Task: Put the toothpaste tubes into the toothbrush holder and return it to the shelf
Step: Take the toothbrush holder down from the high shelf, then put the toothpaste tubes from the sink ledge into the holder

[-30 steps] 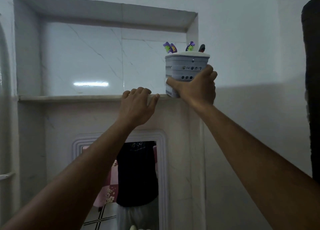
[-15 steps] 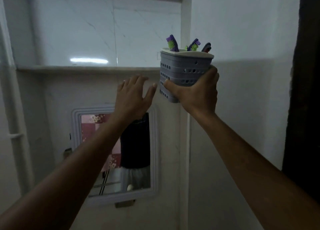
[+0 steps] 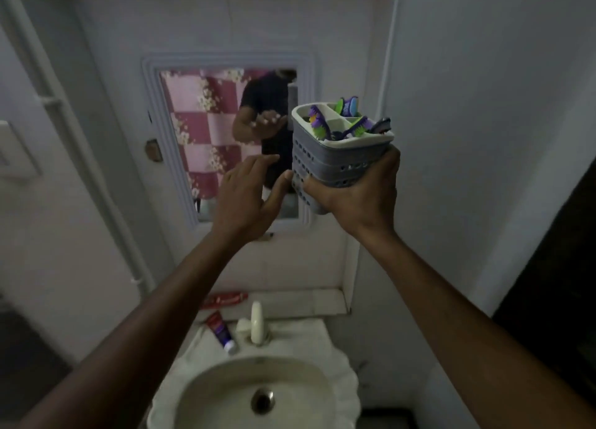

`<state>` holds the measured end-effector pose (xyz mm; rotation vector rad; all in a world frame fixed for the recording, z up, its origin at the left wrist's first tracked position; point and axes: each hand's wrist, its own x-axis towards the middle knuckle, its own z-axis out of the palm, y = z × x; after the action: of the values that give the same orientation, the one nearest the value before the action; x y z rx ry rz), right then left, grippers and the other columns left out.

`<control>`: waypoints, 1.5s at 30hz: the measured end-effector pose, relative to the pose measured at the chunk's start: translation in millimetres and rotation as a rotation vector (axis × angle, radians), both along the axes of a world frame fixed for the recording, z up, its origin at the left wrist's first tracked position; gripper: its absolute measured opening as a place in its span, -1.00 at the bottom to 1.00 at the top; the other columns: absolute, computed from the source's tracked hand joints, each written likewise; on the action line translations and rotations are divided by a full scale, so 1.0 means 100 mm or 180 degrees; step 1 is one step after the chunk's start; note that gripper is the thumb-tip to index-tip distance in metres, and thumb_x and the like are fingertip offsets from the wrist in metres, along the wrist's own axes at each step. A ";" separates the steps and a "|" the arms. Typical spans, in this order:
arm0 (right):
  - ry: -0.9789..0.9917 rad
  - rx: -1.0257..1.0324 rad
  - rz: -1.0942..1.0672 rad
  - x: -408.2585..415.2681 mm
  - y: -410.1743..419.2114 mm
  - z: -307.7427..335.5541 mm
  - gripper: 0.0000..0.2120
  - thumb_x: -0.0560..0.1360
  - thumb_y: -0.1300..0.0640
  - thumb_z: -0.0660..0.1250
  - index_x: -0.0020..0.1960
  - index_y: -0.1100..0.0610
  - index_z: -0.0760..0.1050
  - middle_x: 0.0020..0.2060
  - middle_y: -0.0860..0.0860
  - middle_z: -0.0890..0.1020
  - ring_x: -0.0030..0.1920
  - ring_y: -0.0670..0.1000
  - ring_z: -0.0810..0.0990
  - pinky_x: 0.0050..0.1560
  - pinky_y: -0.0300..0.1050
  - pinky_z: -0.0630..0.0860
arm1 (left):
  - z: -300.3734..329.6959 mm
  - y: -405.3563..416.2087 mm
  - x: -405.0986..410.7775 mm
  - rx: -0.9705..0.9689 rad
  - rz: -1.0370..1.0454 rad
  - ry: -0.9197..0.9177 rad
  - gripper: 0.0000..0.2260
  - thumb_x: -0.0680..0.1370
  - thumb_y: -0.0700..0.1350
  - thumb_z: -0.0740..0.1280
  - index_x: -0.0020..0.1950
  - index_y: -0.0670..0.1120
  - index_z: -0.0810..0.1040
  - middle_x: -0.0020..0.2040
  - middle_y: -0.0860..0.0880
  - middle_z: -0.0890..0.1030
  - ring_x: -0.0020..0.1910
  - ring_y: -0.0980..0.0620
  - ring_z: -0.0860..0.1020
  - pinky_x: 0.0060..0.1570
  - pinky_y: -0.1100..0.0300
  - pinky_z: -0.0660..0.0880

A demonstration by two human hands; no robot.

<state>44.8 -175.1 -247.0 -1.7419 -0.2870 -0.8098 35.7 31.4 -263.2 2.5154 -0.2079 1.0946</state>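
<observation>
My right hand point(image 3: 356, 193) grips a grey perforated toothbrush holder point(image 3: 332, 157) from below, in front of the mirror. Several purple and green toothbrushes point(image 3: 319, 125) stick out of its white divided top. My left hand point(image 3: 248, 196) is open just left of the holder, its thumb close to the holder's lower corner; I cannot tell if it touches. Far below, a red toothpaste tube point(image 3: 225, 299) lies on the ledge behind the sink, and a red and purple tube point(image 3: 222, 332) lies on the sink rim left of the tap.
A white basin point(image 3: 258, 393) with a drain sits at the bottom centre, with a white tap point(image 3: 256, 323) behind it. A framed mirror point(image 3: 225, 138) hangs on the wall. A white pipe point(image 3: 64, 122) runs down the left wall. A dark doorway is at the right.
The holder has come off the high shelf and moved down in my right hand. My left hand left the shelf edge and dropped beside it. The view tilted down to the sink.
</observation>
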 end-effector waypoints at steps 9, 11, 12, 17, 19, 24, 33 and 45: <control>0.0758 -0.0092 -0.0170 -0.12 0.40 -1.36 0.17 0.11 -0.27 0.78 0.51 0.19 0.34 0.38 0.00 0.57 0.32 -0.06 0.61 0.18 -0.23 0.58 | -1.33 0.49 -0.16 -0.0133 -0.0135 0.0557 -0.57 0.73 0.21 0.25 0.44 -0.05 0.57 0.33 -0.01 0.64 0.28 -0.04 0.60 0.27 -0.13 0.52; 0.0929 -0.0157 -0.0282 -0.16 0.46 -1.70 0.18 0.10 -0.29 0.76 0.52 0.18 0.35 0.38 0.00 0.57 0.35 -0.01 0.62 0.23 -0.03 0.62 | -1.66 0.61 -0.21 -0.0176 -0.0177 0.0788 -0.57 0.73 0.22 0.25 0.45 -0.03 0.56 0.35 0.00 0.64 0.31 -0.04 0.59 0.30 -0.14 0.51; 0.1033 -0.0200 -0.0333 -0.18 0.50 -1.86 0.18 0.09 -0.31 0.76 0.52 0.16 0.35 0.38 -0.01 0.57 0.36 0.00 0.62 0.24 0.00 0.63 | -1.83 0.67 -0.23 -0.0199 -0.0184 0.0922 -0.56 0.73 0.23 0.25 0.46 -0.03 0.56 0.37 0.00 0.63 0.33 -0.04 0.59 0.32 -0.14 0.50; 0.1443 -0.0303 -0.0576 -0.23 0.67 -2.63 0.13 0.08 -0.29 0.74 0.46 0.23 0.41 0.32 0.06 0.59 0.35 0.11 0.59 0.29 0.06 0.58 | -2.61 0.97 -0.26 -0.0342 -0.0303 0.1433 -0.58 0.73 0.20 0.27 0.45 -0.04 0.57 0.35 -0.01 0.64 0.30 -0.04 0.60 0.30 -0.11 0.52; 0.1624 -0.0313 -0.0603 -0.26 0.71 -2.89 0.14 0.08 -0.28 0.74 0.47 0.22 0.41 0.34 0.07 0.58 0.38 0.12 0.58 0.31 0.03 0.57 | -2.89 1.06 -0.28 -0.0381 -0.0364 0.1549 -0.60 0.73 0.17 0.28 0.42 -0.06 0.58 0.31 -0.02 0.65 0.28 -0.07 0.62 0.27 -0.09 0.54; 0.2106 -0.0473 -0.0656 -0.24 0.82 -3.41 0.16 0.08 -0.25 0.78 0.50 0.16 0.36 0.37 0.05 0.57 0.39 0.12 0.58 0.25 0.03 0.60 | -3.39 1.22 -0.27 -0.0598 -0.0225 0.1899 -0.66 0.74 0.07 0.30 0.40 -0.11 0.61 0.27 -0.07 0.68 0.13 -0.10 0.66 0.19 0.03 0.53; 0.2598 -0.0846 -0.0573 -0.26 0.87 -4.06 0.21 0.11 -0.26 0.79 0.56 0.17 0.31 0.40 0.11 0.54 0.42 0.19 0.56 0.24 -0.02 0.56 | -4.01 1.57 -0.21 0.0168 -0.0039 0.2866 -0.33 0.47 -0.26 0.49 0.54 0.01 0.40 0.45 -0.06 0.56 0.36 -0.11 0.58 0.31 -0.16 0.56; 0.2796 -0.0755 -0.0543 -0.25 0.89 -4.36 0.17 0.11 -0.14 0.84 0.51 0.22 0.32 0.40 0.16 0.57 0.39 0.22 0.60 0.21 -0.11 0.49 | -3.99 1.92 0.03 0.1533 -0.0101 0.3249 -0.38 0.47 -0.27 0.53 0.52 -0.03 0.53 0.51 -0.06 0.51 0.51 -0.15 0.44 0.49 -0.08 0.43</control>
<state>19.4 -86.6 -683.0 -2.1892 0.3757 -0.0665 38.5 223.2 -661.9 3.1074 -0.2238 -0.3892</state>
